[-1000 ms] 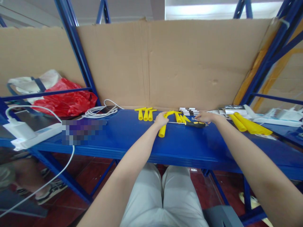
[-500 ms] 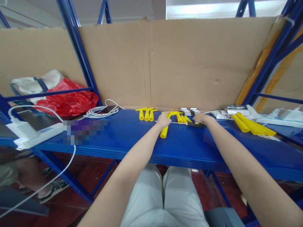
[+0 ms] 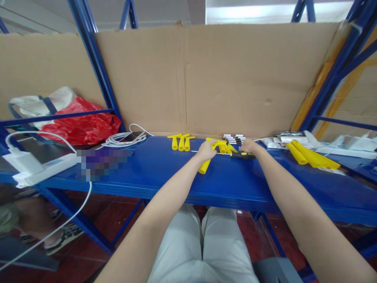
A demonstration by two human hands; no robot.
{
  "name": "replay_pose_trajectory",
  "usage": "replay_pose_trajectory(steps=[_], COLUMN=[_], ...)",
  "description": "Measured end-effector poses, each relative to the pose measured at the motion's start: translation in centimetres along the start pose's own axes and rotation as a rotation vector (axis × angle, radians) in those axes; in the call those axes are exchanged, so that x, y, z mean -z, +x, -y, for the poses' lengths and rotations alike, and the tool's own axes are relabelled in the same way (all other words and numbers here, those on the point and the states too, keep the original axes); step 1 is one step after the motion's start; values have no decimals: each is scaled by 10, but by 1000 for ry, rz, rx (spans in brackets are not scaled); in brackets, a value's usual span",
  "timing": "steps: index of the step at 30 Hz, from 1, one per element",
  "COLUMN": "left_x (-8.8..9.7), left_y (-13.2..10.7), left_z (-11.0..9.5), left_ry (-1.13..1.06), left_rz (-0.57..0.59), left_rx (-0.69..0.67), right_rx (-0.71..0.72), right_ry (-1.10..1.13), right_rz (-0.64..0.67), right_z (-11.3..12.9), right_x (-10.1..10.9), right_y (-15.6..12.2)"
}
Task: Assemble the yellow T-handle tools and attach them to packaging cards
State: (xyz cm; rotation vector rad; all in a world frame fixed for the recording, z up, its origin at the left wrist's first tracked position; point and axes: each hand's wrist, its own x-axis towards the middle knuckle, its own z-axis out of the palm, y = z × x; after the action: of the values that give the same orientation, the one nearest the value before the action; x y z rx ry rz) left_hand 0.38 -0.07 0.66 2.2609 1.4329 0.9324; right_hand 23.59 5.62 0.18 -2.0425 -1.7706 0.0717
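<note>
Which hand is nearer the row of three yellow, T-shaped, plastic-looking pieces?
Left: the left hand, gripping a yellow tubular piece, is just right of the row; the right hand is farther right, beside the black-and-yellow screwdriver handle.

On the worktop before me, a coiled cable lies left, a screwdriver by my right hand, cardboard standing behind.

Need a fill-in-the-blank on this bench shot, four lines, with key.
1. The left hand grips a part coloured ____.
2. To the left of that hand, the T-shaped pieces in a row number ____.
3. The screwdriver handle is nearer the ____ hand.
4. The tall brown panel behind the table is made of ____.

Missing words: yellow; three; right; cardboard.
</note>
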Motion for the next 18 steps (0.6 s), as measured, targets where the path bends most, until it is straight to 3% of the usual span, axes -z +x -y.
replay_pose_trajectory(steps=[5, 10, 18], left_x=[-3, -7, -7], left_y=[0, 0, -3], left_z=[0, -4, -10], left_ry=[23, 71, 102], left_rz=[-30, -84, -97], left_rx=[-32, -74, -139], right_rx=[2, 156, 174], right_ry=[328, 677, 598], right_rz=[-83, -3, -33], right_z=[28, 53, 60], right_x=[13, 16, 9], right_y=[-23, -40, -45])
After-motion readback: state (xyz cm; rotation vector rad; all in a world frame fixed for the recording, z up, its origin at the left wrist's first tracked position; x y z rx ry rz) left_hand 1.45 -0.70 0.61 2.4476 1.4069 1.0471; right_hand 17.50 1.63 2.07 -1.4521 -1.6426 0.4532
